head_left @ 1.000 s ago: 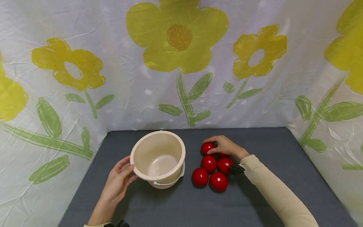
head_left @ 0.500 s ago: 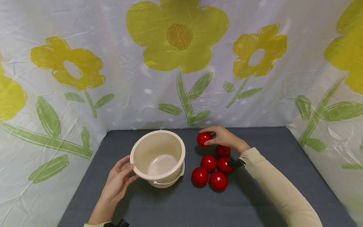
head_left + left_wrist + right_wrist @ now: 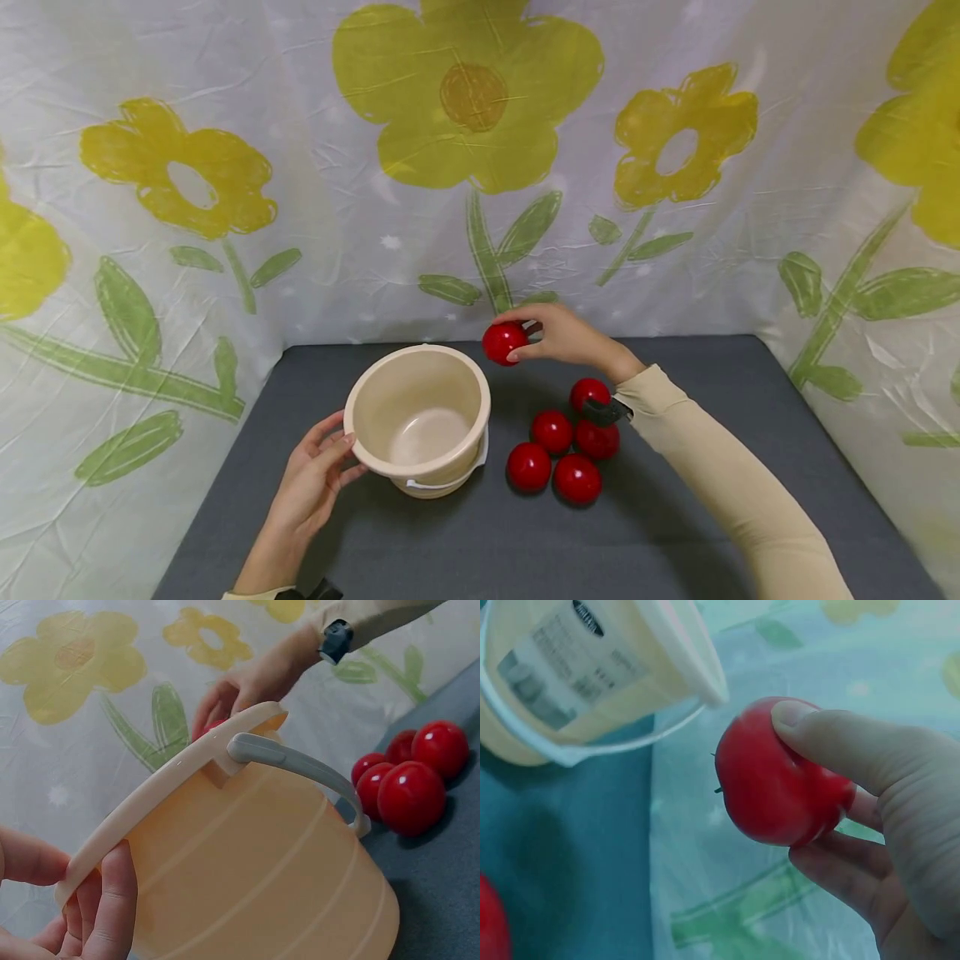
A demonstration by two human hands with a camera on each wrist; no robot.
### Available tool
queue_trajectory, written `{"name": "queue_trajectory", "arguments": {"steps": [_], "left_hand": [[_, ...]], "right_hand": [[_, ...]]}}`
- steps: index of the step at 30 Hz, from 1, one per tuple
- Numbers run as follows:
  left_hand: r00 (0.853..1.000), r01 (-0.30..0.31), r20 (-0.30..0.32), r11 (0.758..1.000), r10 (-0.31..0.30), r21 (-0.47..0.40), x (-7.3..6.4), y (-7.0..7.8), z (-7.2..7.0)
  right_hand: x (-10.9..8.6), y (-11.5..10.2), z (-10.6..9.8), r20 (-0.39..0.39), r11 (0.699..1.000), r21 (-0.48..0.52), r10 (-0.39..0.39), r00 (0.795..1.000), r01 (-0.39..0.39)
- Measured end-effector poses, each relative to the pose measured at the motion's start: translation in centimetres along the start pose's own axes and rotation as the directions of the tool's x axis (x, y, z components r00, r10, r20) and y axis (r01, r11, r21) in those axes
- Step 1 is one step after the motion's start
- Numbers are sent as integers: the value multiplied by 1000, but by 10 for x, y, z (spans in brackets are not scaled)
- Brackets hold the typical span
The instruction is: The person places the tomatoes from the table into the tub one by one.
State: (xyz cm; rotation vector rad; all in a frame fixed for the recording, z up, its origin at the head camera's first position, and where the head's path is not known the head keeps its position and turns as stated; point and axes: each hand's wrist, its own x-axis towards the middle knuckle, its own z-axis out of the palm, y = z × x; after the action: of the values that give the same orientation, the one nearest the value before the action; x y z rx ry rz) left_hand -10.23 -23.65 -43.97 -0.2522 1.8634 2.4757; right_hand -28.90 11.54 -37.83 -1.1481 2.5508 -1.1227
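A cream plastic bucket [image 3: 393, 404] with a pale handle stands at the middle left of the table, its mouth showing in the head view. My left hand [image 3: 306, 483] pinches its rim, thumb on top and fingers below, as the left wrist view also shows on the bucket [image 3: 262, 862]. My right hand [image 3: 570, 337] grips a shiny red tomato [image 3: 503, 343] in the air, just beyond the bucket's far right rim. Close up in the right wrist view, thumb and fingers hold the tomato [image 3: 772, 780], with dark stem bits on its left side.
Several more red tomatoes [image 3: 552, 432] lie in a cluster on the dark grey table [image 3: 450, 550], right of the bucket. A white curtain [image 3: 360, 283] printed with yellow flowers hangs behind and at both sides. A printed label [image 3: 570, 671] is on the bucket's side.
My right hand has lifted one tomato from the back of the cluster and carried it left and away toward the bucket's far rim. The left hand and bucket have stayed put.
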Motion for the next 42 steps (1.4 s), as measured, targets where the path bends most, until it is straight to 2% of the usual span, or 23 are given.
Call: {"name": "queue_trajectory", "arguments": {"steps": [4, 9, 14, 17, 26, 36, 42], "left_hand": [[1000, -4, 2, 1000, 4, 1, 0, -1, 1], [1000, -6, -1, 1000, 6, -2, 1, -1, 1], [1000, 2, -7, 1000, -2, 16, 0, -1, 0], [1000, 4, -8, 1000, -4, 20, 0, -1, 0], [999, 22, -25, 999, -21, 40, 0, 0, 1], [999, 24, -27, 999, -23, 47, -1, 0, 1], [999, 21, -29, 999, -20, 44, -2, 0, 2]], "right_hand": [[10, -15, 0, 16, 1000, 8, -18, 1000, 18], [26, -35, 6, 53, 995, 51, -84, 995, 82], [45, -51, 17, 124, 984, 83, -165, 978, 155], [57, -60, 27, 178, 980, 109, -185, 967, 167], [83, -76, 61, 315, 981, 157, -163, 935, 119], [97, -78, 89, 400, 984, 158, -137, 906, 79], [103, -78, 99, 429, 989, 142, -100, 898, 42]]}}
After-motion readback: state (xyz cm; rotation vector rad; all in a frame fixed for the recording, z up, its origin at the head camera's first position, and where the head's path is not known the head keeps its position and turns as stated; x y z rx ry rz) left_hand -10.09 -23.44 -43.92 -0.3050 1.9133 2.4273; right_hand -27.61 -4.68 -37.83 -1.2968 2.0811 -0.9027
